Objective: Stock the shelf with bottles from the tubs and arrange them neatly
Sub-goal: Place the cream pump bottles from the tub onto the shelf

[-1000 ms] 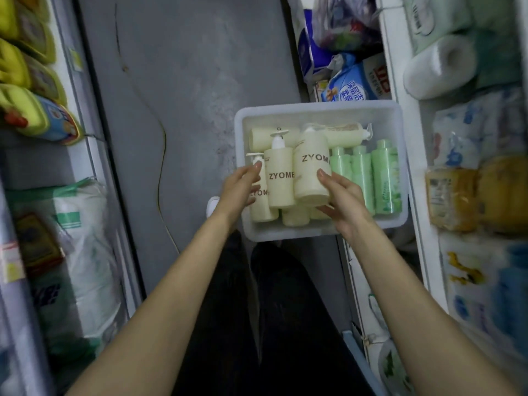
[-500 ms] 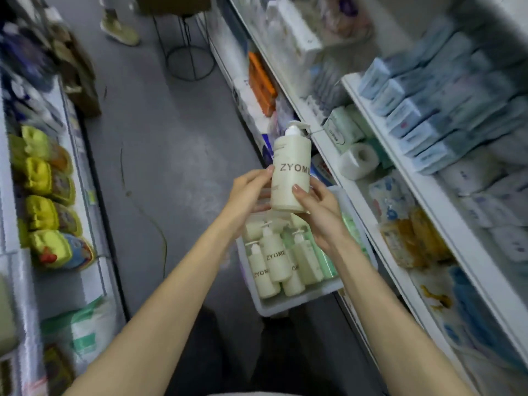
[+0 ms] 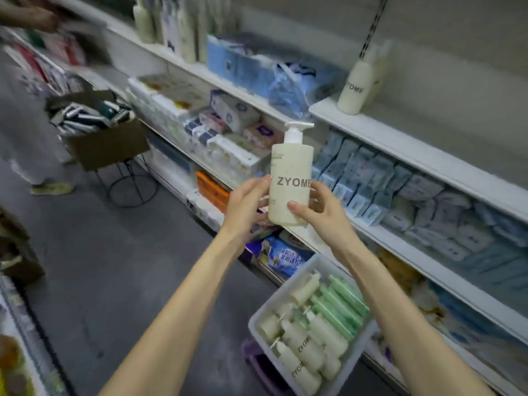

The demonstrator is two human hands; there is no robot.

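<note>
A cream ZYOME pump bottle [image 3: 291, 178] stands upright in the air in front of the shelving. My left hand [image 3: 247, 200] grips its left side and my right hand [image 3: 317, 208] grips its lower right, thumb across the front. Below, a white tub [image 3: 257, 318] holds several more cream ZYOME bottles [image 3: 303, 342] and green bottles [image 3: 341, 304] lying down. Up on the white shelf [image 3: 400, 132] at the right, two cream ZYOME bottles [image 3: 353, 90] stand, one behind the other.
Blue and white paper packs [image 3: 423, 195] fill the shelf below. Tall cream bottles [image 3: 171, 21] stand further left on the top shelf. A cardboard box [image 3: 105, 138] on a wire stand sits in the aisle, with another person's shoe [image 3: 53, 189] beside it.
Both hands have lifted the cream bottle out of the tub and raised it toward the shelves. My view has swung up from the tub to the shelving.
</note>
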